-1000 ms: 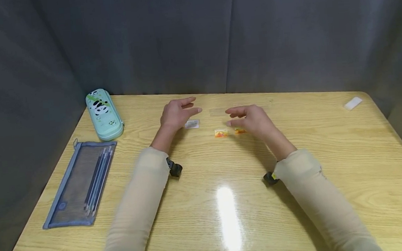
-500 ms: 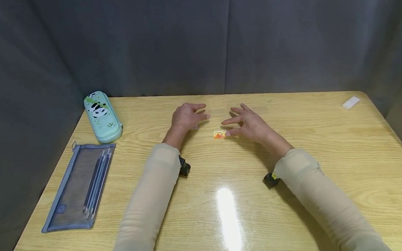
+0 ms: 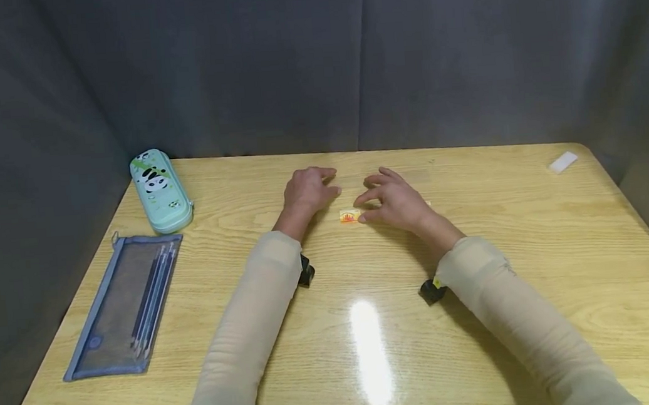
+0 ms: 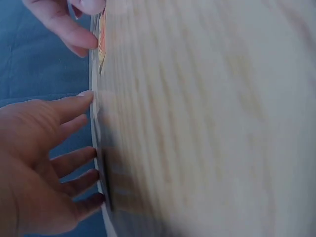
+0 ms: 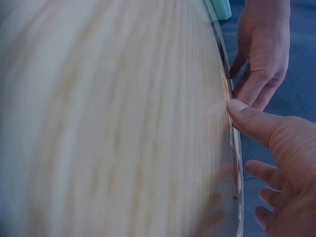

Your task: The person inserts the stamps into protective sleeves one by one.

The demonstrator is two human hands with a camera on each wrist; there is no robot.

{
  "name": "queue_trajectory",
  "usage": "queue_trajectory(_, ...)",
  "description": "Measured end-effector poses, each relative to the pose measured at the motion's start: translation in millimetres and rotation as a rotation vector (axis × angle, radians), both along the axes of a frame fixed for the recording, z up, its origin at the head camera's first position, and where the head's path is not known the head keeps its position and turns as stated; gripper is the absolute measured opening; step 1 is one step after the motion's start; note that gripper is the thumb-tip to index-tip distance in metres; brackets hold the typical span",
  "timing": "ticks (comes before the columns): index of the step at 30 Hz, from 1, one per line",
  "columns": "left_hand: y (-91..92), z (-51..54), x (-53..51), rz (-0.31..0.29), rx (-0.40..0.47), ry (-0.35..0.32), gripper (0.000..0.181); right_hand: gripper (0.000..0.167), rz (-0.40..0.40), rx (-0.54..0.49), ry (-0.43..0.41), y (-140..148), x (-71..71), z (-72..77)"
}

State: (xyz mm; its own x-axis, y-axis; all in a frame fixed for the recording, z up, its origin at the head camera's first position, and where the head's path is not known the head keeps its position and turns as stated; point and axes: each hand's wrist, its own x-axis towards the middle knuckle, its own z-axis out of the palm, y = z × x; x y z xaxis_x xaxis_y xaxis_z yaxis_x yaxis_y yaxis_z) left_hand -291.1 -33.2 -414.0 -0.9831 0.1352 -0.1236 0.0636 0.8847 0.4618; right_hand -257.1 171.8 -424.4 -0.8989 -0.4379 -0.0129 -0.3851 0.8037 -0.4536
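A small yellow-and-orange rectangle (image 3: 349,216) lies on the table between the hands. My right hand (image 3: 397,205) is over the table with fingers apart, its thumb tip at that rectangle's right end. In the right wrist view a second orange piece (image 5: 234,173) lies beyond the thumb; in the head view the hand hides most of it. My left hand (image 3: 308,190) is to the left, fingers spread and fingertips at the tabletop, with nothing seen in its grasp. A clear flat strip (image 3: 415,176), like a ruler, lies behind the hands, partly covered by them.
A mint panda pencil case (image 3: 161,192) stands at the back left. In front of it lies a blue mesh zip pouch (image 3: 114,305) with several pencils (image 3: 153,302). A small white block (image 3: 563,162) lies near the back right corner. Dark curtains (image 3: 236,70) border the table.
My left hand has moved right, covering the small grey-white rectangle seen earlier. My right hand has come slightly left and nearer, its thumb reaching the orange rectangle. The view has shifted slightly.
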Motion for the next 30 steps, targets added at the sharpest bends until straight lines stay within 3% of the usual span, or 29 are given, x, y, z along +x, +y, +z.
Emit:
queue_trajectory(6, 2.9, 2.1, 5.6, -0.05, -0.136, -0.002, 0.042, 0.027, 0.0, 0.023, 0.013, -6.7, 1.9, 2.1)
queue_trajectory(14, 10.8, 5.3, 9.5, -0.018, -0.109, 0.055, 0.018, 0.019, -0.029, 0.044, 0.031, -9.1, 6.8, 6.1)
queue_trajectory(18, 10.7, 8.3, 9.9, 0.005, -0.096, 0.065, 0.011, 0.016, -0.059, -0.018, 0.01, -7.7, 9.6, 11.2)
queue_trajectory(23, 3.6, 20.7, 14.3, 0.045, 0.047, 0.065, 0.014, 0.016, -0.172, -0.204, -0.081, -0.6, 12.9, 22.8)
queue_trajectory(27, -3.7, 29.1, 22.0, 0.045, 0.235, 0.06, 0.014, 0.019, -0.309, -0.411, -0.191, 8.4, 17.3, 31.3)
queue_trajectory(30, -9.2, 30.5, 28.7, 0.053, 0.4, 0.016, 0.013, 0.022, -0.366, -0.545, -0.238, 14.4, 20.9, 35.6)
